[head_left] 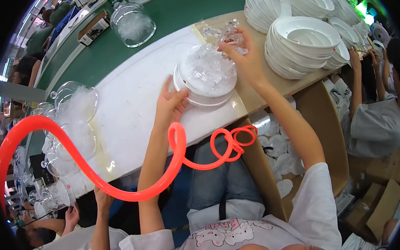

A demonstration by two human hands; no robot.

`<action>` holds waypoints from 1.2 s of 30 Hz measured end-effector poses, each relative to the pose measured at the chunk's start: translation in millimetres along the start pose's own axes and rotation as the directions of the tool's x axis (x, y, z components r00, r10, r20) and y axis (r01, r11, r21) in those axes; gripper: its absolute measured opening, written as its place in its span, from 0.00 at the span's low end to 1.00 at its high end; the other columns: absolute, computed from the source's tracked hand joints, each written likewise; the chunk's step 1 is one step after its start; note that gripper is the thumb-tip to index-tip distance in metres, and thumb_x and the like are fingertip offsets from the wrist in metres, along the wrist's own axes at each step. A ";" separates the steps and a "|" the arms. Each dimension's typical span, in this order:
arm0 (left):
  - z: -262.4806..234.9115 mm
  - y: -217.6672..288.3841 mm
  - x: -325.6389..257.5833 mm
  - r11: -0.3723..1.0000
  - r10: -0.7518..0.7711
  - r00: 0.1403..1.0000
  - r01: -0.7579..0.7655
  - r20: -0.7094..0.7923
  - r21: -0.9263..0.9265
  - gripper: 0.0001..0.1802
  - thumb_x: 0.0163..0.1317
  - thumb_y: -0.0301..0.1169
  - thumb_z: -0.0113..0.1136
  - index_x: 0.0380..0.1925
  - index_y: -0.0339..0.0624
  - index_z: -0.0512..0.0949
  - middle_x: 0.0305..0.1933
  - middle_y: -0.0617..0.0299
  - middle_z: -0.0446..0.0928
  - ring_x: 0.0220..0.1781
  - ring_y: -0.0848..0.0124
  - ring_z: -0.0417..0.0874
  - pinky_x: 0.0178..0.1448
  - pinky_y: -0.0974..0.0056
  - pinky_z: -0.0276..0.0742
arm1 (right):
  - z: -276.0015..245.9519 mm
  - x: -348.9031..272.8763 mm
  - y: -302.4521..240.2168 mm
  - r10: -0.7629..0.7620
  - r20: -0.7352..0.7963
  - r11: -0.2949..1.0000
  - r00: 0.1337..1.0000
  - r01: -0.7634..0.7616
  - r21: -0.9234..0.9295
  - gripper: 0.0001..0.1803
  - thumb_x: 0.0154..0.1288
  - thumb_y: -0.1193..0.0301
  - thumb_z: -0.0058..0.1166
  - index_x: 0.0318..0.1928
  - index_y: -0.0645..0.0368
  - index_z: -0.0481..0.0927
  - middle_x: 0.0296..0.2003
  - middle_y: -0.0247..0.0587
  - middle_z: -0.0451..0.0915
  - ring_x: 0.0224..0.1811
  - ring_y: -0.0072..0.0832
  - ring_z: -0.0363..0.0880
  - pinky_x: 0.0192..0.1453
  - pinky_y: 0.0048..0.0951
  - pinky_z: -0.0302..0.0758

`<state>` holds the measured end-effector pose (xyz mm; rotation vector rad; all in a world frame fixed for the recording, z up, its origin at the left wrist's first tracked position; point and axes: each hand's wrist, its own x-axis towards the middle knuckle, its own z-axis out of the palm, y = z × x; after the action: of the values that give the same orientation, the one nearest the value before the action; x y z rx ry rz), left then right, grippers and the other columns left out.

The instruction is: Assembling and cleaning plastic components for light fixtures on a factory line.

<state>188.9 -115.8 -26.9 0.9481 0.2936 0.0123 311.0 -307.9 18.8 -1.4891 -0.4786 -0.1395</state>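
Observation:
A short stack of white round bases sits on the white work surface in front of me. A heap of clear, shiny crumpled plastic covers its top. My left hand grips the near left side of the stack, thumb on the rim and fingers curled around the edge. Over the far right side, my right hand pinches some clear crinkled plastic pieces. These pieces hang just above the heap; whether they touch it I cannot tell.
Tall stacks of white round bases stand at the right. Clear domes with white fluff are grouped at the left, another dome at the back. A red coiled hose crosses before my left forearm. An open carton holds white discs. Co-workers sit both sides.

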 end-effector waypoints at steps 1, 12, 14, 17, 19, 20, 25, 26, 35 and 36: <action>3.4 -0.8 1.2 1.000 0.003 1.000 -0.003 0.002 -0.001 0.43 0.51 0.19 0.60 0.64 0.39 0.47 0.54 0.48 0.69 0.53 0.63 0.74 0.54 0.64 0.75 | -2.6 1.4 -1.1 0.004 0.010 1.000 1.000 -0.004 0.024 0.19 0.54 0.70 0.60 0.45 0.62 0.71 0.33 0.41 0.79 0.33 0.24 0.80 0.30 0.21 0.76; 33.5 -37.0 -26.3 0.980 0.087 0.995 -0.079 0.038 -0.184 0.19 0.58 0.25 0.56 0.50 0.34 0.66 0.52 0.49 0.72 0.52 0.59 0.76 0.54 0.60 0.74 | -6.8 4.7 -29.6 0.020 -0.104 1.000 0.994 -0.018 0.023 0.18 0.53 0.71 0.60 0.44 0.62 0.71 0.32 0.40 0.79 0.32 0.23 0.80 0.29 0.21 0.75; 43.3 -30.5 -42.0 0.989 -0.102 0.987 0.114 -0.123 0.094 0.18 0.61 0.30 0.53 0.49 0.32 0.67 0.51 0.49 0.73 0.49 0.61 0.78 0.52 0.62 0.75 | -6.1 5.5 -23.0 0.050 -0.047 0.999 0.998 -0.050 -0.005 0.18 0.53 0.71 0.60 0.44 0.62 0.71 0.32 0.39 0.79 0.32 0.23 0.80 0.32 0.23 0.76; 35.0 -19.1 -61.3 0.851 -0.133 0.990 0.134 -0.038 0.508 0.19 0.63 0.34 0.51 0.47 0.30 0.67 0.41 0.51 0.77 0.31 0.68 0.82 0.35 0.70 0.79 | -4.9 0.9 -9.8 -0.056 0.046 0.983 0.997 0.063 -0.170 0.18 0.52 0.70 0.60 0.43 0.61 0.72 0.32 0.39 0.80 0.34 0.25 0.80 0.39 0.27 0.76; 9.0 0.1 -69.2 0.678 -0.090 0.976 0.205 -0.197 0.706 0.22 0.59 0.35 0.57 0.48 0.33 0.68 0.38 0.54 0.78 0.26 0.70 0.80 0.30 0.73 0.76 | 2.9 2.1 -17.7 -0.086 0.084 0.962 0.993 0.105 -0.251 0.18 0.52 0.68 0.60 0.43 0.59 0.73 0.32 0.39 0.80 0.36 0.28 0.80 0.46 0.30 0.75; 0.0 4.9 -69.8 0.579 0.001 0.961 0.226 -0.278 0.783 0.24 0.56 0.35 0.60 0.50 0.34 0.68 0.40 0.54 0.77 0.31 0.70 0.80 0.32 0.73 0.75 | 6.5 4.1 -18.1 -0.080 0.085 0.963 0.993 0.099 -0.249 0.18 0.52 0.68 0.60 0.43 0.59 0.73 0.32 0.39 0.80 0.36 0.28 0.80 0.46 0.30 0.75; -1.2 13.0 -33.1 -0.049 0.505 0.802 -0.345 0.321 0.938 0.54 0.32 0.35 0.76 0.61 0.32 0.56 0.63 0.44 0.59 0.64 0.54 0.62 0.63 0.57 0.61 | 22.2 17.2 -13.6 -0.215 0.228 0.900 0.950 0.283 -0.332 0.20 0.53 0.65 0.60 0.46 0.59 0.72 0.35 0.40 0.80 0.37 0.25 0.79 0.44 0.27 0.74; -1.5 12.7 -22.0 -0.047 0.500 0.805 -0.342 0.319 0.938 0.54 0.32 0.35 0.76 0.61 0.32 0.56 0.63 0.44 0.59 0.64 0.54 0.62 0.63 0.57 0.61 | 26.8 18.6 -9.2 -0.219 0.245 0.892 0.945 0.295 -0.342 0.19 0.54 0.66 0.60 0.45 0.58 0.72 0.36 0.39 0.80 0.38 0.27 0.79 0.45 0.28 0.75; 1.3 4.8 2.2 0.385 0.324 0.909 -0.380 0.262 0.841 0.62 0.27 0.35 0.78 0.63 0.31 0.50 0.65 0.43 0.55 0.67 0.57 0.59 0.68 0.62 0.54 | 37.6 10.1 8.6 -0.237 0.279 0.835 0.931 0.342 -0.431 0.16 0.54 0.68 0.59 0.43 0.58 0.73 0.36 0.41 0.80 0.36 0.32 0.80 0.43 0.29 0.77; 0.7 5.3 2.3 0.386 0.322 0.910 -0.377 0.260 0.842 0.62 0.27 0.35 0.78 0.63 0.31 0.50 0.65 0.43 0.56 0.66 0.57 0.59 0.68 0.62 0.55 | 37.8 9.4 9.4 -0.236 0.280 0.836 0.931 0.341 -0.429 0.16 0.54 0.68 0.59 0.43 0.58 0.73 0.36 0.41 0.80 0.36 0.32 0.80 0.43 0.29 0.77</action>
<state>191.9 -113.0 -22.8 2.0763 0.0032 0.2546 314.7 -268.3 14.1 -1.9146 -0.8991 -0.3587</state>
